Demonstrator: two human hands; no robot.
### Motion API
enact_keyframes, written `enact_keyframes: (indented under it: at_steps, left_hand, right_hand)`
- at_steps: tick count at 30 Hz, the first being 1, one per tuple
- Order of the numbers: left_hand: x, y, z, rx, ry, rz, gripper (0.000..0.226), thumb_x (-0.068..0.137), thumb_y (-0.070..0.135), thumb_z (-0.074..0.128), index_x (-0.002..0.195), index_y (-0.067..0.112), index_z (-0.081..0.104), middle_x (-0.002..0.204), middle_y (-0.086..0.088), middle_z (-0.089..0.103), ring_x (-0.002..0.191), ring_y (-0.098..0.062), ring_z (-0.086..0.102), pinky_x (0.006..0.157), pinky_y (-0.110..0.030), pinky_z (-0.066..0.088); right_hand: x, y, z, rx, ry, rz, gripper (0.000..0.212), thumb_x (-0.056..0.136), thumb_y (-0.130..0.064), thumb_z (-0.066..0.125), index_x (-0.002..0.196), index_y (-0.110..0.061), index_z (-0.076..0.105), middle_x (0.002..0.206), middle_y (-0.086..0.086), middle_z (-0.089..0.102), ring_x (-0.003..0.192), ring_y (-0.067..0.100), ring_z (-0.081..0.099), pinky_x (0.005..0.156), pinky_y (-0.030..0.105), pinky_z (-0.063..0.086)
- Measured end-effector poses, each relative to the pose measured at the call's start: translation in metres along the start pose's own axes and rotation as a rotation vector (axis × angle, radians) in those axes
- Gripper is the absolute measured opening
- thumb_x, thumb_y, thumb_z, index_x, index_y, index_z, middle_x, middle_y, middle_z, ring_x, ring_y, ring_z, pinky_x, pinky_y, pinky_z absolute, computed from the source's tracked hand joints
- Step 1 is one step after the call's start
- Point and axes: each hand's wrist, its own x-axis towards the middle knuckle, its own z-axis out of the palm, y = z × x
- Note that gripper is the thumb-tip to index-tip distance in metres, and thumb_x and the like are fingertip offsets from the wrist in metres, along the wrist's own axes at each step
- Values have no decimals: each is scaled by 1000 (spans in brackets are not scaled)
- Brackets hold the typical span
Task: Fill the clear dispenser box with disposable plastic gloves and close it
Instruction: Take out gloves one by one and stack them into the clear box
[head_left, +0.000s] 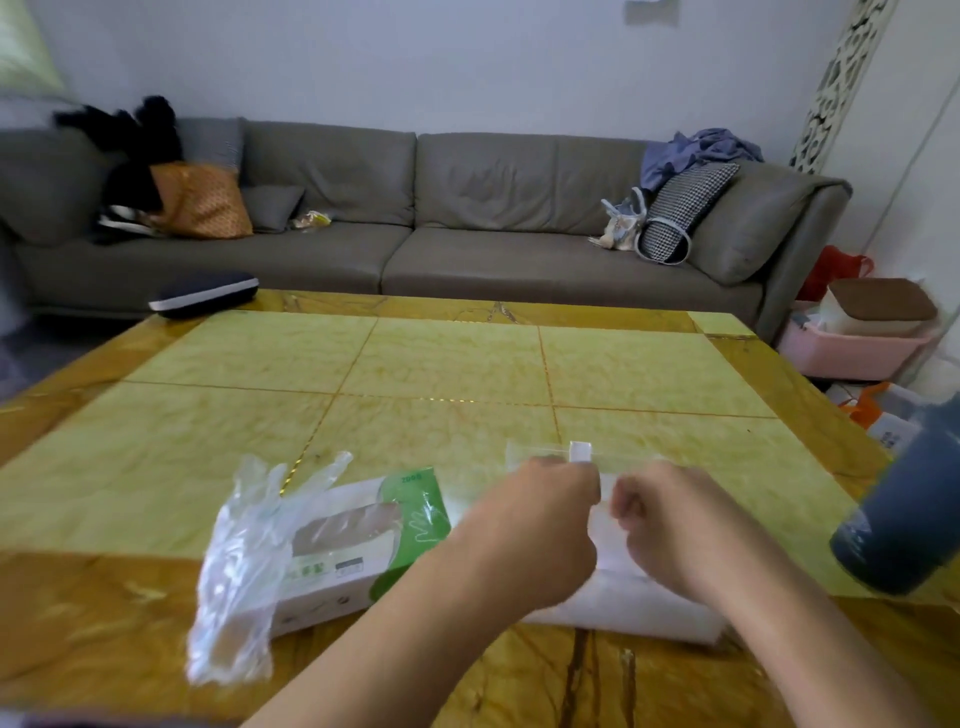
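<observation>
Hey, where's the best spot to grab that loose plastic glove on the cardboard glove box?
Pinch the loose glove at its cuff end, nearest you, coming from the left: that end hangs off the glove carton onto the table, clear of both hands.

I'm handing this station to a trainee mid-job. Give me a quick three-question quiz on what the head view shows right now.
1. True or false: the loose plastic gloves lie draped over the left end of the green and white glove carton.
2. Which object stands at the table's right edge? A) a dark blue-grey bottle B) a red kettle C) a stack of plates
3. Fill in: the left hand and right hand both work at the ___ dispenser box.

Key: 1 true. 2 A, the bottle. 3 clear.
</observation>
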Motion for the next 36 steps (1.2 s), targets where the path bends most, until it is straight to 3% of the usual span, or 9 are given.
enact_keyframes:
  at_steps: [5, 9, 11, 15, 19, 23, 27, 30, 36]
  left_hand:
    - [-40, -58, -43, 57, 400, -188, 12, 99, 30, 53, 108, 23, 51, 101, 7, 58, 86, -17, 59, 72, -35, 55]
    - [-68, -134, -69, 150, 257, -636, 64, 91, 55, 67, 135, 14, 43, 128, -6, 56, 108, -23, 60, 85, -37, 56]
    - [-80, -163, -70, 139, 153, -768, 66, 85, 57, 74, 128, 15, 46, 119, -4, 58, 105, -24, 60, 87, -42, 56]
    - [-86, -182, -63, 124, 217, -749, 7, 86, 29, 69, 88, 24, 66, 79, 4, 68, 72, -19, 66, 70, -39, 62]
    - [-82, -182, -60, 102, 304, -711, 8, 88, 21, 61, 82, 24, 67, 74, 2, 69, 65, -23, 68, 62, -38, 63]
    - [-82, -176, -55, 111, 66, -697, 47, 80, 62, 78, 97, 21, 62, 88, 1, 71, 84, -20, 69, 76, -38, 58]
    - [-76, -181, -49, 126, 150, -644, 14, 88, 33, 71, 82, 22, 65, 74, 3, 70, 71, -20, 69, 59, -33, 54]
    - [-73, -182, -53, -86, 324, -572, 22, 93, 28, 67, 74, 18, 71, 66, -1, 72, 65, -23, 71, 60, -39, 58]
    - [-73, -134, -68, -1174, 429, -118, 18, 96, 16, 65, 97, 4, 78, 92, -18, 75, 83, -29, 73, 71, -32, 62]
  right_hand:
    - [-13, -24, 1, 136, 211, -63, 35, 92, -5, 50, 86, -34, 70, 87, -15, 70, 75, 8, 65, 63, 32, 54]
    - [-13, -32, 6, 195, 313, -94, 34, 92, -7, 56, 75, -34, 69, 74, -17, 70, 63, 4, 63, 55, 30, 49]
    - [-11, -36, 11, 196, 333, -87, 32, 87, -9, 57, 73, -36, 68, 70, -19, 69, 62, 5, 64, 58, 32, 53]
    - [-12, -44, 15, 206, 329, -78, 32, 85, -9, 58, 73, -37, 68, 69, -19, 69, 63, 6, 64, 59, 35, 56]
    - [-12, -47, 16, 244, 325, -109, 35, 86, -6, 57, 71, -35, 68, 70, -17, 70, 63, 7, 65, 60, 40, 58]
    - [-13, -45, 17, 248, 326, -117, 36, 86, -6, 57, 70, -36, 67, 68, -18, 69, 61, 4, 64, 59, 41, 58]
    - [-13, -40, 13, 254, 340, -122, 36, 85, -5, 56, 70, -36, 67, 66, -17, 69, 55, 4, 62, 56, 38, 57]
    - [-12, -36, 13, 265, 375, -131, 34, 88, -7, 57, 73, -35, 68, 69, -18, 69, 58, 4, 63, 57, 38, 58]
    - [-12, -46, 17, 543, 373, -288, 22, 97, -12, 65, 88, -31, 71, 80, -15, 73, 78, 3, 70, 67, 29, 60]
